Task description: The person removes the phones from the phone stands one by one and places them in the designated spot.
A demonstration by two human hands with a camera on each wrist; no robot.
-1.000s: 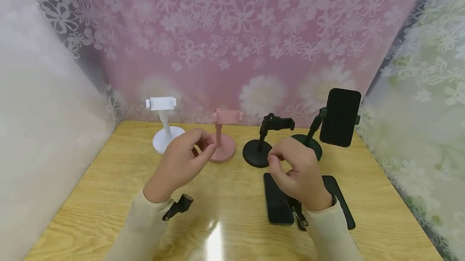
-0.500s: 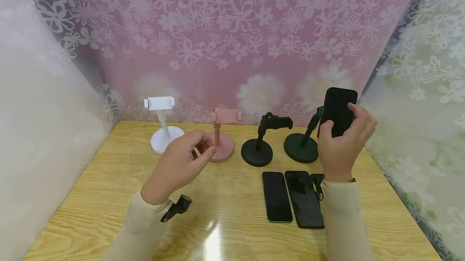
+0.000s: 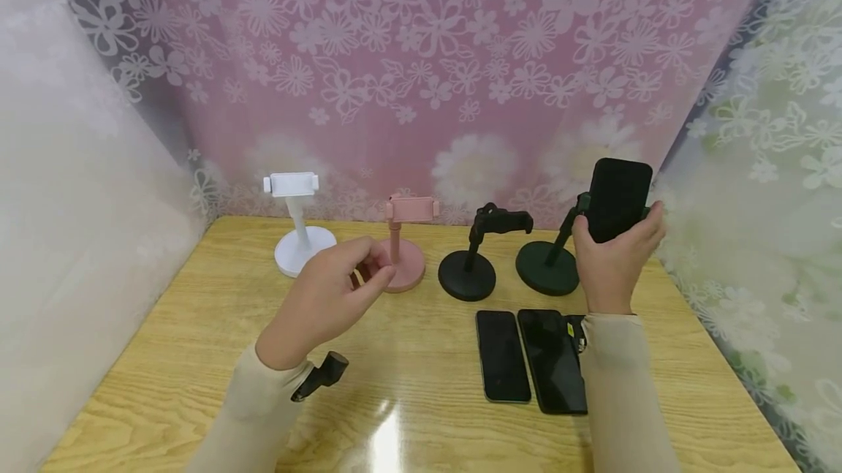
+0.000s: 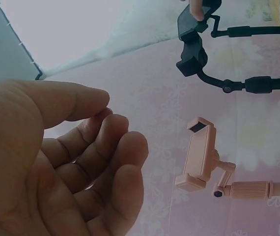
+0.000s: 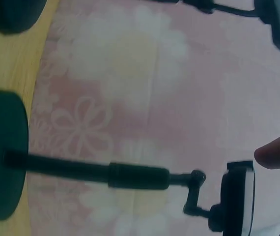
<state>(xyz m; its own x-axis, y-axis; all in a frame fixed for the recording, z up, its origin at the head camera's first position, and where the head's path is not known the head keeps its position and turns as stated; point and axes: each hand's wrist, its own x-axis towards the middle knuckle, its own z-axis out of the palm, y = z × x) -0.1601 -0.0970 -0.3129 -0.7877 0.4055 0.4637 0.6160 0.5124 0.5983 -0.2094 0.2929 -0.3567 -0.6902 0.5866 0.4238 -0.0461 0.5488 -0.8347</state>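
Note:
A black phone (image 3: 618, 199) is clamped upright, slightly tilted, in the dark green phone stand (image 3: 549, 268) at the right. My right hand (image 3: 615, 265) grips this phone by its sides, the thumb at the left clamp and the fingers at the right one. The palm hides the phone's lower part. In the right wrist view the thumb (image 5: 277, 153) is close against the end of the clamp. My left hand (image 3: 329, 297) is raised before the pink phone stand (image 3: 412, 210), fingers loosely bent and holding nothing.
A white phone stand (image 3: 294, 186) stands at far left and a black phone stand (image 3: 467, 275) right of the pink one. Flat on the wooden table (image 3: 197, 356) lie a phone (image 3: 503, 356) and another phone (image 3: 552, 363); my right forearm covers the area beside them.
My right hand has moved right and up from near the black stand to the clamped phone; its fingers have shifted from the screen to the edges. The left hand has stayed put.

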